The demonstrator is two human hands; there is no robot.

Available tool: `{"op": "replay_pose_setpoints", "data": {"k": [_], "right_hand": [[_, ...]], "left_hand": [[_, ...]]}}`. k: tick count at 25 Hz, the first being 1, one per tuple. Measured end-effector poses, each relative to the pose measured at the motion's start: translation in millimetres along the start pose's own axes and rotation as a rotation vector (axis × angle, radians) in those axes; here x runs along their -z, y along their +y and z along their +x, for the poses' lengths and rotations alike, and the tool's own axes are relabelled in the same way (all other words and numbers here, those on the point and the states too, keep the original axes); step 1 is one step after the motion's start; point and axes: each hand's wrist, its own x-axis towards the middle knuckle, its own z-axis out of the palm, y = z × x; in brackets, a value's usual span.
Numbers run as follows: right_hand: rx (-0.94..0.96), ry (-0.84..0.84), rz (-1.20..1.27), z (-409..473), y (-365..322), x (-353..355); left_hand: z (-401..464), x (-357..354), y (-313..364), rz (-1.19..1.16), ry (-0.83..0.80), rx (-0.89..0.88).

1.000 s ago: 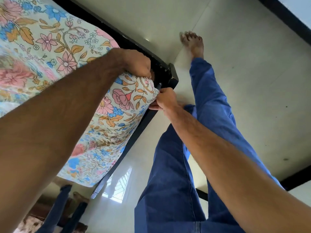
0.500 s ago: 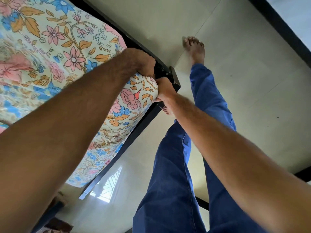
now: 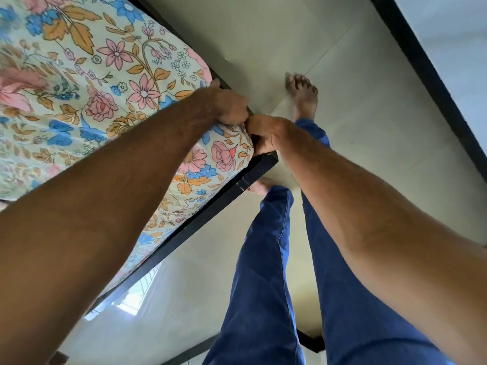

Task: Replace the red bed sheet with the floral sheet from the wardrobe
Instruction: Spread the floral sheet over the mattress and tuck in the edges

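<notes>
Both hands have closed in on the mattress corner since a sec ago, the right one coming up from the frame edge to meet the left. Left hand [image 3: 232,108] sits curled over the top of the corner, grip clamped on a bunch of the floral sheet [image 3: 113,75]. Right hand [image 3: 266,133] touches it, fingers hooked into the sheet's hem at the corner's side, just above the black bed frame [image 3: 232,192]. Floral sheet covers the mattress top & side away from the corner; no red sheet in view. Step in hand, by the look of it: tucking this corner, late in the job. Next move prob calls for lifting the corner a little w/ one hand, pushing slack under w/ the other. Beyond the corner: bare feet, blue jeans [image 3: 263,272], pale tiled floor [image 3: 369,127].
</notes>
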Motion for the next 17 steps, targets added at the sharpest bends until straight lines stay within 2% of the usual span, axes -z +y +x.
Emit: {"op": "replay_pose_setpoints", "data": {"k": [1,5,10,14,17], "right_hand": [[0.016,-0.014,0.0,0.4,-8.5,-1.6],[0.028,-0.058,-0.081,6.8,-28.4,9.1],[0.043,-0.117,-0.082,40.5,-19.1,27.7],[0.149,-0.02,-0.167,46.0,-19.6,27.0],[0.2,-0.003,-0.171,46.2,-17.8,26.7]], "left_hand": [[-0.9,3.6,-3.0,-0.033,-0.054,-0.02],[16.9,-8.0,-9.2,-0.116,-0.097,-0.052],[40.7,-14.2,-8.3,-0.091,-0.068,-0.111],[34.6,-11.4,-2.8,0.085,0.206,-0.158],[-1.8,-0.2,-1.8,0.001,0.448,-0.224]]}}
